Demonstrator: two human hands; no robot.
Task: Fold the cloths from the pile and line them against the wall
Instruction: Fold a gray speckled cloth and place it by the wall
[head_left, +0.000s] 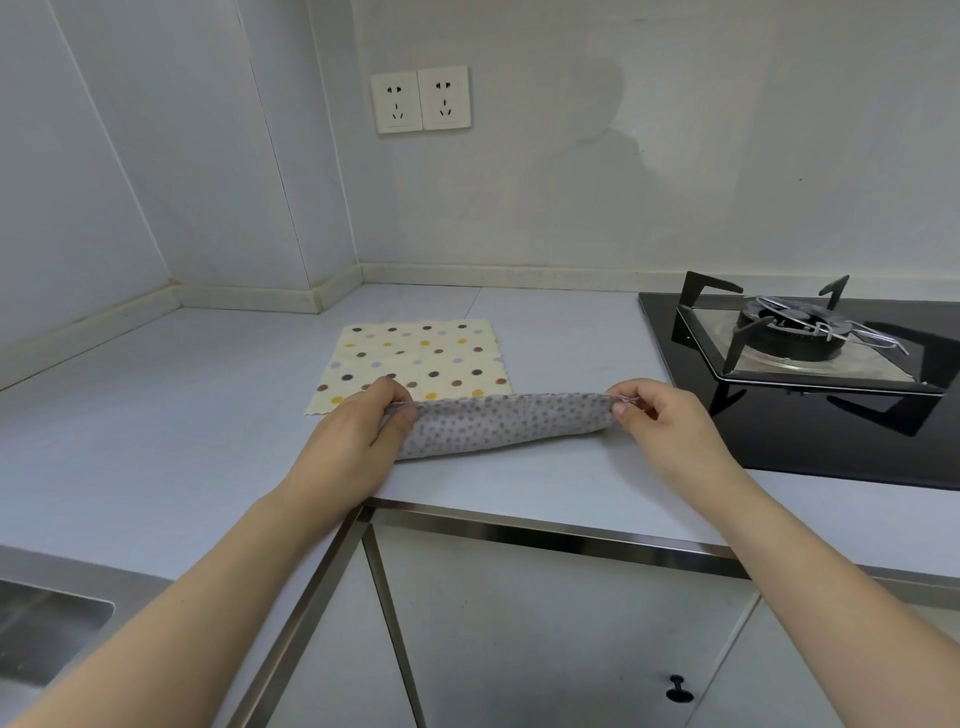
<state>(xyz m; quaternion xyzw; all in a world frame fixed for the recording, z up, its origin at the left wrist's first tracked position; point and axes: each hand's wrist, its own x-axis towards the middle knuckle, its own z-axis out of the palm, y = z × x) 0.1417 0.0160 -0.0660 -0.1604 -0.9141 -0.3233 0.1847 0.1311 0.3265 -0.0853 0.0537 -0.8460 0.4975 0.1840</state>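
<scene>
Right now both hands grip the same cloth. The left hand (363, 421) has fingers curled over the top-left corner of the grey dotted cloth (498, 423), thumb underneath; the right hand (660, 415) pinches the top-right corner btwn thumb and fingertips. The cloth stretches straight across from one hand to the other — top edge lifted a little off the surface (182, 415), two layers meeting at the pinched corners, the lower fold resting on the surface near its front edge. The fabric sags slightly in the middle and runs at a mild tilt, lower toward the left hand.

Just behind the grey cloth, and partly hidden by it and by the left hand, lies a cream cloth w/ coloured polka dots (415, 358), flat and unfolded, wavy-cut edges, well short of the back wall (571, 182).

To the right — a black glass gas hob (779, 405) w/ a burner and pan supports (795, 332), close to the right hand but not touching. On the wall above sit two white sockets (421, 98), side by side. Bottom left shows a corner of a steel sink (47, 623). Below the front edge are pale cabinet doors (545, 623) w/ metal trim and a small dark knob (678, 688).
</scene>
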